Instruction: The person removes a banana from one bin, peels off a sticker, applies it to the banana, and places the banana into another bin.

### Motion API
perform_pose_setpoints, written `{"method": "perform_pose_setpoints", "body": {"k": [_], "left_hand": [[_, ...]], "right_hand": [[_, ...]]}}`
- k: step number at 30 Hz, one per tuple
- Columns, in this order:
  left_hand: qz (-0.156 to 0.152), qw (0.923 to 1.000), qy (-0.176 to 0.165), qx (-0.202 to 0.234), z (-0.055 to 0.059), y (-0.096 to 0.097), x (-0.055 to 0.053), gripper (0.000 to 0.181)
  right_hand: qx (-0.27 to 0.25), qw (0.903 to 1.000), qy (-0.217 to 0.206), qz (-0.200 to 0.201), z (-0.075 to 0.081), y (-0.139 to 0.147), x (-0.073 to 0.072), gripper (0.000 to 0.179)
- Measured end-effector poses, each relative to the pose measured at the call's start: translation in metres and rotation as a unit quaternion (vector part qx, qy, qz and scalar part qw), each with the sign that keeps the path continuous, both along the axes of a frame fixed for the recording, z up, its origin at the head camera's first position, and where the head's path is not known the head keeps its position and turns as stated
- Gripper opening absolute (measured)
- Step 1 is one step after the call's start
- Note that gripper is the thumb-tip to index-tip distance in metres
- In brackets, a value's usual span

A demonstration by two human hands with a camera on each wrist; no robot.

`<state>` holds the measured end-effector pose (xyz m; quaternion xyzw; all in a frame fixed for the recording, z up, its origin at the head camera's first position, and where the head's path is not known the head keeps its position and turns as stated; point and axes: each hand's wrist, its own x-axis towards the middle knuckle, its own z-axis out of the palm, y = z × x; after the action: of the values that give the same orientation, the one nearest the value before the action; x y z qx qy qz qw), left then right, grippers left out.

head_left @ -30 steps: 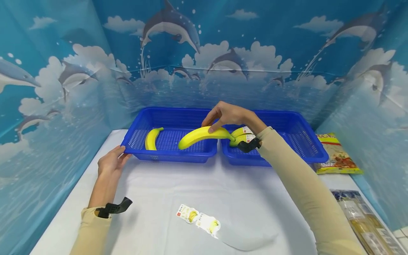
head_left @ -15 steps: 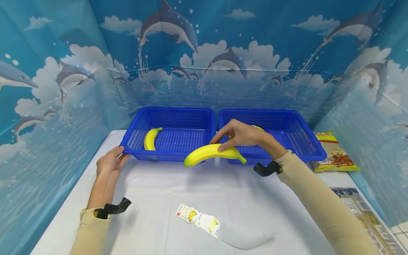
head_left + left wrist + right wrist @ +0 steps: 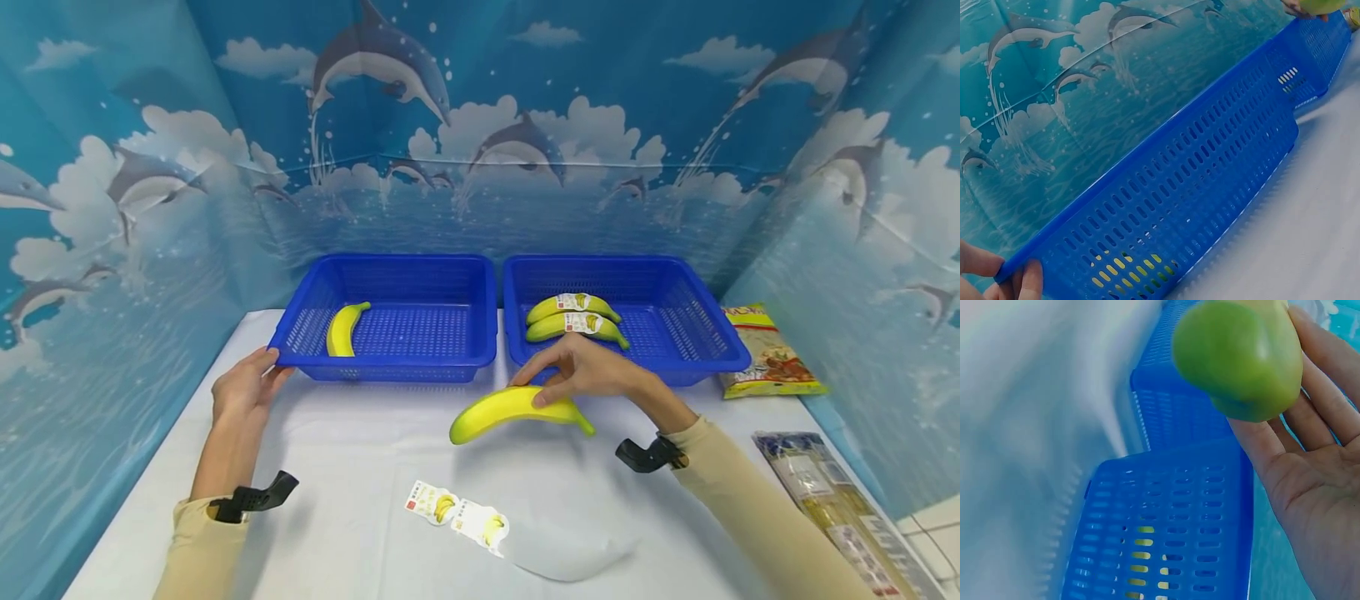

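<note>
My right hand (image 3: pixel 588 368) pinches a yellow banana (image 3: pixel 517 408) with green ends between thumb and fingers, above the white cloth in front of the two baskets. In the right wrist view the green end of this banana (image 3: pixel 1235 359) points at the camera. My left hand (image 3: pixel 242 392) grips the front left corner of the left blue basket (image 3: pixel 408 367); in the left wrist view its fingers (image 3: pixel 1032 278) curl over the rim. One banana (image 3: pixel 343 329) lies at that basket's left side. Two bananas with paper labels (image 3: pixel 576 323) lie in the right blue basket (image 3: pixel 682 367).
On the white cloth lie two banana-print labels (image 3: pixel 480 525) and a clear curved strip (image 3: pixel 570 562). A yellow food packet (image 3: pixel 772 354) sits beside the right basket. Packs with bottle pictures (image 3: pixel 832 500) lie at the right edge. A dolphin-print curtain (image 3: pixel 480 192) encloses the back and sides.
My right hand has brought the banana from above the baskets toward me and down, over the cloth. Both labelled bananas now show in full. The left hand stays on the basket corner.
</note>
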<state>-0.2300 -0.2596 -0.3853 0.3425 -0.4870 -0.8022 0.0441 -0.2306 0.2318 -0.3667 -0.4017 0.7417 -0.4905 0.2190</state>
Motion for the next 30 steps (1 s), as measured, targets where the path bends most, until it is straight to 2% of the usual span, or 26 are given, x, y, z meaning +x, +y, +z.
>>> {"method": "perform_pose_setpoints", "body": {"k": [7,16,25,30], "left_hand": [[-0.005,1.0,-0.001,-0.004,-0.001,0.0,0.001,0.062],[-0.02,0.9983,-0.001,-0.054,-0.001,0.001,0.003,0.06],[-0.012,0.9966,-0.003,-0.082,-0.003,0.002,0.002,0.053],[-0.032,0.9955,-0.003,-0.089,-0.005,0.003,0.003,0.059]], "right_hand": [[0.001,0.9997,-0.024,0.001,-0.015,0.001,0.017,0.033],[0.013,0.9992,-0.034,-0.014,-0.04,0.001,0.025,0.033],[0.011,0.9995,-0.011,-0.028,-0.058,-0.001,0.028,0.03],[0.031,0.9983,0.0,-0.049,-0.064,-0.002,0.03,0.03]]}}
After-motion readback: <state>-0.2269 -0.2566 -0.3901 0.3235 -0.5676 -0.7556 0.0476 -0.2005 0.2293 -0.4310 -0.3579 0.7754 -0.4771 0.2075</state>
